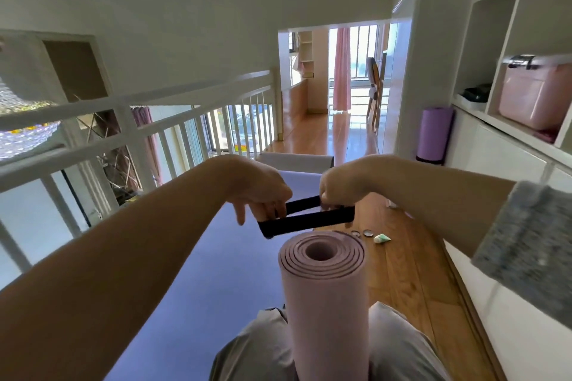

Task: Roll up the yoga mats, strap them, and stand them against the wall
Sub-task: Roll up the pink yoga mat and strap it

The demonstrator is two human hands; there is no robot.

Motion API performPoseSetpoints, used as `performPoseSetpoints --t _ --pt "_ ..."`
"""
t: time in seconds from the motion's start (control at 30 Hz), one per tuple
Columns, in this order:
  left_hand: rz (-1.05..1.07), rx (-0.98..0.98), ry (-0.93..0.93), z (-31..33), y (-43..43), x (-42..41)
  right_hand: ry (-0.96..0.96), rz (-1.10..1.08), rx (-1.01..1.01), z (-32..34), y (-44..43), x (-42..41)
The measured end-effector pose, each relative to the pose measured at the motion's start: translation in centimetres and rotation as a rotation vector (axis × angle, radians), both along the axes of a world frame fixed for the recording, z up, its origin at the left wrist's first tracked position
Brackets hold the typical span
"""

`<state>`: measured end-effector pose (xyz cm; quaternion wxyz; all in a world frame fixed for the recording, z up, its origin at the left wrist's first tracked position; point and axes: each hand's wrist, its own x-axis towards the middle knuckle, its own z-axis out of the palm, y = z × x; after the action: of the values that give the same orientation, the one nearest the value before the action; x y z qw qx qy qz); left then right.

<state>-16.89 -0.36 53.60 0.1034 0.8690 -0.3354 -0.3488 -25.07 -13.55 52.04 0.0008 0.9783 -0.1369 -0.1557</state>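
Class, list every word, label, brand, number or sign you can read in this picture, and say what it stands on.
No text can be read anywhere.
The green-and-white packet on the floor: any print is too small and blurred.
The black strap, pinched by the left hand and right hand: no lettering shows.
The rolled pink mat: plain.
The pink storage box: no label shows.
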Motion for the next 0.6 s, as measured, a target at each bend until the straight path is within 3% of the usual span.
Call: performPoseSetpoints --t 0.1,0.2,0.3,0.4,0.6 --pt "-0.015 0.052 -0.17 0.2 0.3 -0.1 -0.014 0.034 -0.105 1.2 -0.3 -0.8" --pt "-0.113 0.141 -0.329 -0.1 2.2 -1.6 0.106 -0.02 -0.05 1.4 -1.0 -2.4" --pt "-0.202 0.177 -0.29 -1.4 4.8 -3.8 0.142 -0.014 0.018 1.2 -1.0 -5.8" --pt "-0.242 0.2 -0.256 -3.8 6.4 -5.5 0.164 0.027 -0.038 -0.9 -0.1 -8.1" --pt "-0.222 0.057 -0.391 -6.4 6.0 -4.5 -0.011 0.006 -0.037 -4.1 -0.6 -8.6"
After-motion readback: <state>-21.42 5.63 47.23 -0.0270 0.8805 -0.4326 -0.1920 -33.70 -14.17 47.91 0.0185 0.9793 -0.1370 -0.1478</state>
